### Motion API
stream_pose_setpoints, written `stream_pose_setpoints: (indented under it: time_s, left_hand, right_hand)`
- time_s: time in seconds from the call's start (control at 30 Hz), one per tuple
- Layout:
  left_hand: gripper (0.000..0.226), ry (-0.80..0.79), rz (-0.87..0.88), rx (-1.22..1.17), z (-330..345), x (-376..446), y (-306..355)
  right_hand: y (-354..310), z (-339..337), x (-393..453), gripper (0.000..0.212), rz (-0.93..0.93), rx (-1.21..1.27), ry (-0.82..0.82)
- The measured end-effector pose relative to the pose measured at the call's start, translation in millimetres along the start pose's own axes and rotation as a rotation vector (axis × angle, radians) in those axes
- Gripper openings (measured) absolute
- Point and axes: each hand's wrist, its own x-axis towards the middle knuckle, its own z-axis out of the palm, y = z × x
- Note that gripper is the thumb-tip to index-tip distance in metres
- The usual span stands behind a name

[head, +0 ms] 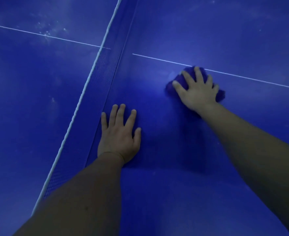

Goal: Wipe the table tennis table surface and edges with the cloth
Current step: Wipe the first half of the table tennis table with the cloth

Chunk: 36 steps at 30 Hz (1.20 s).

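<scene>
A blue table tennis table (pixel 157 92) fills the view. My right hand (pixel 197 91) lies flat with spread fingers on a dark purple cloth (pixel 220 95), pressing it onto the surface just below the white centre line (pixel 160 59). Most of the cloth is hidden under the hand. My left hand (pixel 119 135) rests flat on the bare table, fingers straight, close beside the net (pixel 96 92).
The net with its white top band runs diagonally from top centre to bottom left. Beyond it, the other half of the table (pixel 29 74) shows pale dusty smudges near its centre line.
</scene>
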Motion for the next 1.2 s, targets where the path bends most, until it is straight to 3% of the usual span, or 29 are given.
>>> stream_pose_setpoints:
  time_s: [0.07, 0.13, 0.23, 0.3, 0.47, 0.57, 0.67, 0.8, 0.9, 0.97, 1.03, 1.13, 1.2]
  left_hand:
    - [0.071, -0.005, 0.002, 0.000, -0.3, 0.9, 0.7]
    - [0.071, 0.002, 0.004, -0.006, -1.3, 2.3, 2.4]
    - [0.072, 0.016, -0.005, -0.018, -2.8, 2.5, 2.9]
    - [0.073, 0.009, 0.006, -0.014, -2.5, 0.3, 2.0]
    - [0.074, -0.012, -0.001, 0.006, -1.5, -1.1, 1.0]
    - [0.074, -0.008, -0.002, 0.000, -1.0, -0.8, 1.2]
    - [0.074, -0.003, 0.001, -0.004, -1.5, -0.4, 1.0]
    - [0.073, 0.000, -0.006, -0.003, -0.8, 0.4, -1.2]
    - [0.072, 0.000, -0.003, -0.002, -0.4, -1.3, -1.5]
    - [0.072, -0.010, 0.003, -0.004, -0.6, -1.0, -1.5]
    - [0.071, -0.021, 0.008, -0.017, -1.5, -1.0, -1.8]
    - [0.074, -0.002, 0.026, -0.074, -4.1, -1.4, -2.1]
    - [0.077, 0.001, 0.036, -0.096, -6.2, -2.1, -4.3]
  right_hand:
    - [-21.7, 2.0, 4.5, 0.080, -0.001, 0.008, 0.003]
    - [-30.4, 8.5, -20.6, 0.078, -0.120, -0.009, 0.028]
    - [-6.1, 23.3, -87.6, 0.074, -0.371, -0.050, 0.026]
    - [21.8, 21.3, -96.6, 0.072, -0.420, -0.101, 0.007]
    - [30.9, -2.8, -5.0, 0.084, -0.075, -0.053, 0.005]
    - [-3.6, -0.4, 8.0, 0.081, -0.041, -0.010, 0.029]
    - [-14.8, 13.6, -40.1, 0.077, -0.256, -0.054, 0.051]
    - [31.0, 25.9, -110.2, 0.070, -0.603, -0.135, 0.010]
    - [41.6, 13.9, -81.2, 0.070, -0.447, -0.159, 0.019]
    - [22.2, 12.5, -67.7, 0.070, -0.262, -0.083, 0.011]
    - [1.8, 20.8, -85.7, 0.068, -0.210, -0.039, 0.035]
    - [-4.2, 46.8, -169.7, 0.066, -0.412, -0.033, 0.085]
    - [7.8, 58.3, -224.8, 0.065, -0.580, -0.042, 0.037]
